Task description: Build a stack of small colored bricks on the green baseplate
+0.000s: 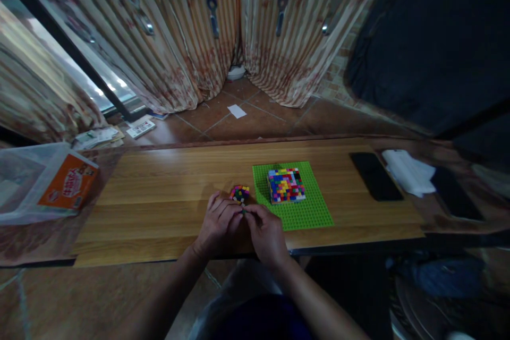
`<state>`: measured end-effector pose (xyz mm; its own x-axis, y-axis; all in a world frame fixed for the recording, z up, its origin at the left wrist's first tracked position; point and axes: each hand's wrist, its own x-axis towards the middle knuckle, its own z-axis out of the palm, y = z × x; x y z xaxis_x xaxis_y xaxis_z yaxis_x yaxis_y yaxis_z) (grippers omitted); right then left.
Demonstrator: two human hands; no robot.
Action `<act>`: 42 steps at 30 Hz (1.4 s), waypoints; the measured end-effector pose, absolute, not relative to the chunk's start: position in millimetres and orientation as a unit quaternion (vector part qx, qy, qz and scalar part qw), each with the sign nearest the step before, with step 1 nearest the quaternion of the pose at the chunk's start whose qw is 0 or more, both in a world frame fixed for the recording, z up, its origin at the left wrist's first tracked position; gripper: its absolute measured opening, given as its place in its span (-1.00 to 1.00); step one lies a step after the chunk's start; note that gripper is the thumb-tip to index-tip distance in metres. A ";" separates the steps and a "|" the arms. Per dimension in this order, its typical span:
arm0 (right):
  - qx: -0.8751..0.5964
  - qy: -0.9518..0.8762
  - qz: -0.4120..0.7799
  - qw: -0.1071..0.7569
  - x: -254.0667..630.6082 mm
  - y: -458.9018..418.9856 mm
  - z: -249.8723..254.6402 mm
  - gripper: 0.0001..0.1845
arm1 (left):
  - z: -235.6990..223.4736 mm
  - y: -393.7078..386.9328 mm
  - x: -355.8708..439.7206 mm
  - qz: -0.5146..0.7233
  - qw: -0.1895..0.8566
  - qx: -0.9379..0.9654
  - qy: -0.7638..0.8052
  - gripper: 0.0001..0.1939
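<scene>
At the front of the wooden board, my left hand (218,219) and my right hand (268,232) meet fingertip to fingertip. Pinched between them is a tiny green toy brick (243,211), partly hidden by the fingers. Just beyond my left fingers lies a small cluster of multicoloured toy bricks (239,192), with pink, yellow, orange and dark pieces. To the right, a green studded baseplate (308,218) carries a rectangular block of many-coloured bricks (286,185). My right hand covers the baseplate's near left corner.
A black phone (375,176) lies at the board's right, near white tissue (407,171) and another dark flat object (457,192). A clear plastic bin (24,215) with an orange label stands at the left. Striped curtains (191,58) hang beyond the tiled floor.
</scene>
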<state>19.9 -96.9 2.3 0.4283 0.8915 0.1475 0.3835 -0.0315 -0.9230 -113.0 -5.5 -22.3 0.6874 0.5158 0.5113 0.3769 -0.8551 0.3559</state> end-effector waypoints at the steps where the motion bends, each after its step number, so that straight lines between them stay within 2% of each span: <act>1: -0.677 -0.480 0.233 0.506 18.4 -96.6 1.9 -0.77 | -22.1 -5.2 -112.7 0.315 0.109 0.911 0.244 -0.88; 9: -0.688 -0.500 0.140 0.507 22.3 -102.6 12.5 -0.75 | -18.1 -4.0 -110.5 0.322 0.090 0.907 0.257 -0.94; 17: -0.756 -0.470 -0.002 0.457 95.7 -125.0 21.2 -0.74 | -20.9 -3.0 -109.8 0.315 0.106 0.902 0.275 -0.95; 24: -0.775 -0.497 -0.009 0.390 112.8 -117.2 14.3 -0.71 | -18.6 -1.3 -108.7 0.329 0.111 0.901 0.260 -0.96; 42: -0.784 -0.451 0.047 0.425 113.1 -117.5 15.4 -0.71 | -20.1 -2.2 -107.2 0.348 0.135 0.892 0.255 -0.94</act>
<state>113.1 -117.5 15.4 0.5894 0.7465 0.3089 0.6658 -0.2323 -0.7090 -107.2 -2.2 -20.1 0.6286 0.5482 0.5517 0.3601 -0.8339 0.4184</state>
